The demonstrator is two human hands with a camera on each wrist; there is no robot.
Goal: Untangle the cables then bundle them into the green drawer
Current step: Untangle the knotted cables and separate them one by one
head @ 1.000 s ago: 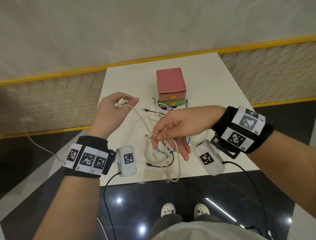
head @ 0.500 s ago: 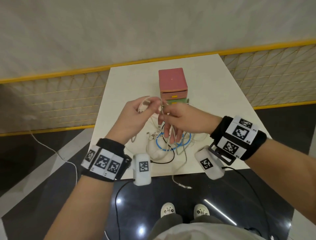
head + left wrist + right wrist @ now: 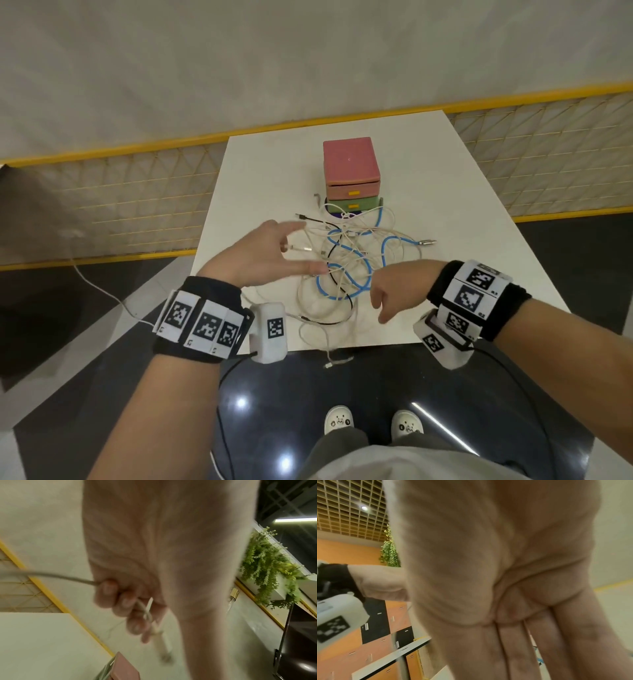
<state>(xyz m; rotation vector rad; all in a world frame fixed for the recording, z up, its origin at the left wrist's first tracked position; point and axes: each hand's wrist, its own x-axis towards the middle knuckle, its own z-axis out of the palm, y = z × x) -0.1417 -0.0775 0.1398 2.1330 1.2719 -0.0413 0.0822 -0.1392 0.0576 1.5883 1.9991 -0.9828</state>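
Observation:
A tangle of white, blue and black cables (image 3: 342,263) lies on the white table (image 3: 462,212) in front of the small drawer unit (image 3: 351,161). The green drawer (image 3: 352,205) sits under the pink one. My left hand (image 3: 294,248) hovers over the left side of the pile. In the left wrist view its fingers (image 3: 123,601) are curled round a white cable (image 3: 51,575). My right hand (image 3: 380,305) hangs over the pile's near right side, fingers pointing down. The right wrist view shows its fingers (image 3: 522,649) straight and holding nothing.
One white cable end (image 3: 334,361) dangles over the table's front edge. A blue cable's metal plug (image 3: 428,242) lies to the right of the pile. A yellow-framed mesh barrier (image 3: 137,192) runs behind and beside the table. Dark floor lies below.
Both hands were lifted near the drawers with a white cable between them. They have come back toward the front edge, the right hand has let go, and the cables lie spread on the table.

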